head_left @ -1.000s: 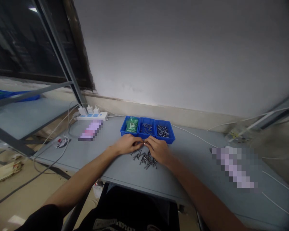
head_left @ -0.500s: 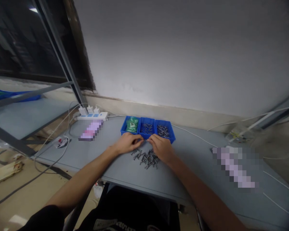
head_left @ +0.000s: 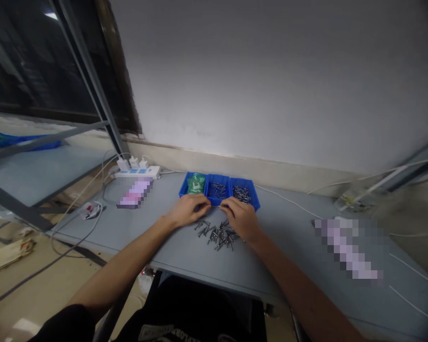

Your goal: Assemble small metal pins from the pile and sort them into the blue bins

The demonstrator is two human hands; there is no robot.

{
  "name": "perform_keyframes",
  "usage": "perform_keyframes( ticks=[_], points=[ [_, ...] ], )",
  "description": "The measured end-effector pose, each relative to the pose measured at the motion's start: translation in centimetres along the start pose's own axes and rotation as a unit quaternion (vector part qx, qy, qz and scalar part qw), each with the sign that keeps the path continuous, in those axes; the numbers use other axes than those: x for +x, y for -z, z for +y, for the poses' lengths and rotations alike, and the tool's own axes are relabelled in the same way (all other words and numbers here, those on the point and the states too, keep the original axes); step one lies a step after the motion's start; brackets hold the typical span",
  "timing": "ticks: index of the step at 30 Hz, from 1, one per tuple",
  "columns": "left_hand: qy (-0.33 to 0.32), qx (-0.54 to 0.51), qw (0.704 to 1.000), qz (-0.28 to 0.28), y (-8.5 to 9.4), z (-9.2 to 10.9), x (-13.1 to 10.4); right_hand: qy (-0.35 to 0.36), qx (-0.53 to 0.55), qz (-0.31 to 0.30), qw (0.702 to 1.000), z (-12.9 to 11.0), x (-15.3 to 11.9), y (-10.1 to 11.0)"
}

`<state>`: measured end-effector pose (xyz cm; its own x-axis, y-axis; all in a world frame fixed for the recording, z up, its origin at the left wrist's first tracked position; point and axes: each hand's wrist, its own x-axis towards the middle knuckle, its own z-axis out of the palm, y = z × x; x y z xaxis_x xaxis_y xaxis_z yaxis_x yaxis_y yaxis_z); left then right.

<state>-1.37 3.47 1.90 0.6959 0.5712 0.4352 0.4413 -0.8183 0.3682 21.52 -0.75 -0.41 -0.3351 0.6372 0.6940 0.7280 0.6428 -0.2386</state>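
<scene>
My left hand (head_left: 190, 209) is closed in a pinch just in front of the blue bins; whatever is between its fingertips is too small to make out. Facing it, my right hand (head_left: 239, 216) pinches a thin, shiny metal screw (head_left: 216, 206), which points toward the left fingertips. Below both hands lies a loose pile of dark metal screws (head_left: 220, 235) on the grey table. Behind them stand three joined blue bins (head_left: 219, 201). The left bin holds a green-and-clear plastic bag (head_left: 196, 183); the middle and right bins hold screws, with more in the right one.
A white power strip (head_left: 137, 172) with plugs sits at the back left, near a pixelated phone-like object (head_left: 134, 192). Another pixelated object (head_left: 345, 249) lies on the right. Cables run along the wall and over the table's left edge. A metal frame (head_left: 89, 71) rises at left.
My hands have drawn slightly apart, so more of the gap and the thin metal piece between the fingertips shows. The pile and bins stay as they were.
</scene>
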Motion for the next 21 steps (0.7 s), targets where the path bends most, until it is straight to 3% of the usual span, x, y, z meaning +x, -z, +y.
perform_keyframes(
  ticks=[5,11,21],
  points=[
    [-0.028,-0.006,0.999,-0.021,-0.3,0.0,-0.1,0.027,0.007,-0.014,1.000,-0.2,-0.3,-0.5],
    [-0.041,-0.008,0.998,-0.050,-0.6,0.3,-0.2,0.013,-0.003,-0.077,0.997,-1.1,-0.3,-0.7],
    [-0.030,-0.017,0.999,-0.031,-0.7,0.5,0.0,-0.026,-0.041,-0.081,0.996,-0.7,-0.2,-0.7]
  ],
)
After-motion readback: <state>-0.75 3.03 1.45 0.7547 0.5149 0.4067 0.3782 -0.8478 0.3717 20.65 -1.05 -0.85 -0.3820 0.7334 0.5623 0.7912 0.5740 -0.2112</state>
